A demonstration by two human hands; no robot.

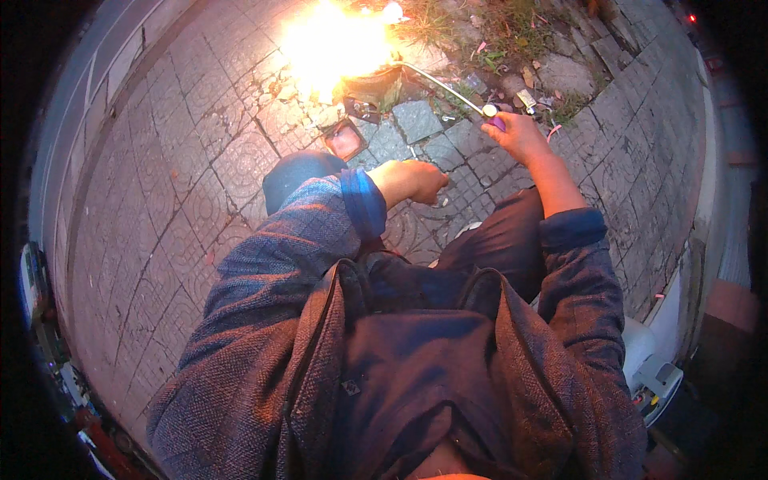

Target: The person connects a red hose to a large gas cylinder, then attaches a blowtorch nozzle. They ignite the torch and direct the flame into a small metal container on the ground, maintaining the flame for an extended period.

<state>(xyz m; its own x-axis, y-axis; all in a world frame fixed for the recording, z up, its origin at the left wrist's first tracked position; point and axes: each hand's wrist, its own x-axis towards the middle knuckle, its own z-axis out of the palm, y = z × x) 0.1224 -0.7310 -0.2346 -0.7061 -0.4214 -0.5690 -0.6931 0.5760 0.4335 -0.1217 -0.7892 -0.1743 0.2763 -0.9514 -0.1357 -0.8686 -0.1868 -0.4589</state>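
My right hand [520,138] is closed round the near end of a long thin metal rod [444,84], where a purple part [498,122] shows by the fingers. The rod's far end reaches the edge of a bright fire [336,48] on the ground ahead. Glare hides what is burning, but a dark rounded edge [372,84] shows beneath the flames. My left hand [420,182] hangs over my lap with its fingers curled in; whether it holds anything is hidden. Just ahead of my left knee lies a small dark-rimmed square tray or box [344,140] with a pinkish inside.
Cracked paving tiles [188,160] surround me, with loose stones and litter near the fire. Grass tufts [496,32] and a flat rock [566,74] lie ahead right. A kerb and road [96,72] run along the left. A whitish object [652,372] stands behind my right elbow.
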